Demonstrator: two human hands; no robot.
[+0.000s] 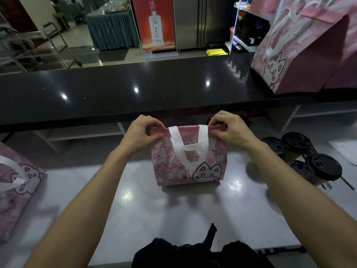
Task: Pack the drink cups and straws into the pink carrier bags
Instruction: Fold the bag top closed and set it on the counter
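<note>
A pink carrier bag with a white cat print and white handles stands upright on the white worktop, in the middle. My left hand pinches the left end of its folded top edge. My right hand pinches the right end of that edge. The top looks pressed together, so the inside is hidden. Several drink cups with black lids stand to the right of the bag. I see no straws.
Another pink bag lies at the left edge of the worktop. A third pink bag stands on the raised black counter at the back right. A white sheet lies at the far right.
</note>
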